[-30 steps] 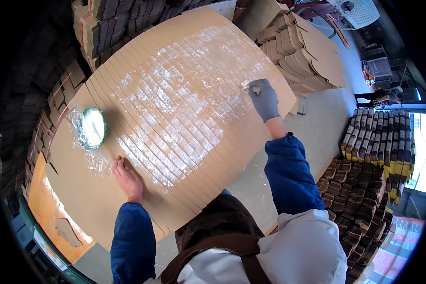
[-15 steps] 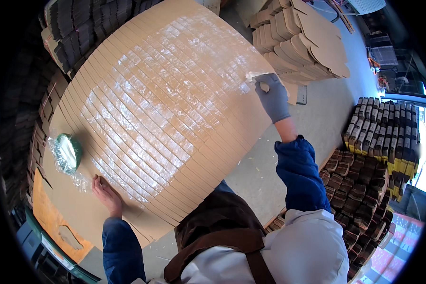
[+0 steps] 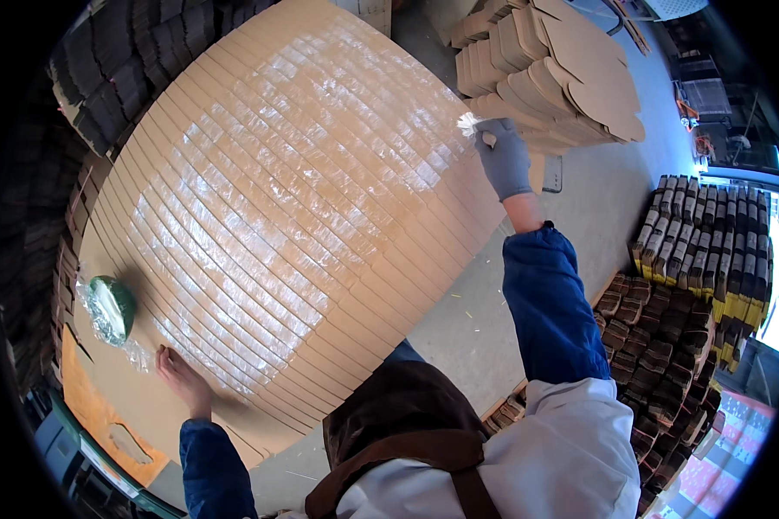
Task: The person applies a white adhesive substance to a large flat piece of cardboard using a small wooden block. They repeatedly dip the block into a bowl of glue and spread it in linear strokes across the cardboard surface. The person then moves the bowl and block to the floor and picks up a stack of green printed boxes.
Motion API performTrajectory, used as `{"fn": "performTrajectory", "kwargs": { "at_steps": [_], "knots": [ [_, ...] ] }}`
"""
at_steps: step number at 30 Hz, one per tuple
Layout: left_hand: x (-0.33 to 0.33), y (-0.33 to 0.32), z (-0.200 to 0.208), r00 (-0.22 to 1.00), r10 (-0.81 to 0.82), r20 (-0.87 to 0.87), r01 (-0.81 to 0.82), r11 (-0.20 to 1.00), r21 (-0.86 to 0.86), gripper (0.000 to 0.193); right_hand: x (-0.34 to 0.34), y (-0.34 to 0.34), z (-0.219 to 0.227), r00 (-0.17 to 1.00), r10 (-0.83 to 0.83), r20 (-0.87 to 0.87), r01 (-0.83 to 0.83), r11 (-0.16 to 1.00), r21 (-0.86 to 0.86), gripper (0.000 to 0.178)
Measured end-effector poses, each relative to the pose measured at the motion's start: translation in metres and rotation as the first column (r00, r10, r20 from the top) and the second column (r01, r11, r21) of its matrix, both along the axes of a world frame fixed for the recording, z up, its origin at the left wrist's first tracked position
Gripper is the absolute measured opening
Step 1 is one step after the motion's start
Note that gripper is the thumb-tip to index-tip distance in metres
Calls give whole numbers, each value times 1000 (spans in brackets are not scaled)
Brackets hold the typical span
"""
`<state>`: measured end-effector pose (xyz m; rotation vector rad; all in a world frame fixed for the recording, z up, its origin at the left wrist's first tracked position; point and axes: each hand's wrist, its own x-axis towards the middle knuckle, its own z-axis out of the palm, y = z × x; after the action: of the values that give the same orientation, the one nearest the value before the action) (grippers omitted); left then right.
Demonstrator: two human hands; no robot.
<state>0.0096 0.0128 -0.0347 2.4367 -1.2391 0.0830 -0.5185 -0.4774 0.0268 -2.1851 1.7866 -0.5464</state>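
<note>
Overlapping cardboard sheets [image 3: 368, 298] lie fanned out before me in long, narrow strips. A glossy, wet-looking coating covers much of their middle. My right hand [image 3: 504, 160], in a grey glove, is closed around what looks like a small brush with a white tuft [image 3: 468, 124]; its handle is hidden in my fist. The tuft is at the sheets' far right edge; whether it touches them I cannot tell. My bare left hand [image 3: 184, 383] rests on the near left cardboard, fingers stretched out. Just beyond its fingertips sits a green bowl [image 3: 125, 304] with whitish contents and crinkled clear film around it.
Tall piles of brown cut cardboard [image 3: 571, 73] stand beyond my right hand. Dark stacked bundles [image 3: 117, 56] border the far left. On the right are brown stacked pieces [image 3: 653, 346] and grey-and-yellow bundles [image 3: 701, 238]. A wooden board [image 3: 104, 419] shows under the cardboard at lower left.
My right hand and the brush have moved slightly away from me, out to the sheets' edge. The cardboard and bowl appear a little farther left in view. My left hand stays near the bowl.
</note>
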Motion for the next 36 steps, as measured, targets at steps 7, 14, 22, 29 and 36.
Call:
{"fn": "performTrajectory", "kwargs": {
  "at_steps": [7,14,22,29,36],
  "knots": [
    [12,14,0,999,19,36,-18,999,-33,25,61,8,-8,966,233,114,-235,972,5,16],
    [0,6,2,999,35,24,-35,999,21,26,8,-70,-8,991,126,-37,-129,982,-136,17],
    [1,8,9,998,31,-54,-30,999,13,35,44,-47,13,930,363,-60,-368,924,-107,14],
    [0,-4,29,995,-31,-93,26,998,-57,38,150,-18,49,884,211,417,-257,965,57,17],
    [0,2,29,987,-31,-157,11,992,-128,40,394,158,63,530,56,846,-694,602,395,18]
  ]
}}
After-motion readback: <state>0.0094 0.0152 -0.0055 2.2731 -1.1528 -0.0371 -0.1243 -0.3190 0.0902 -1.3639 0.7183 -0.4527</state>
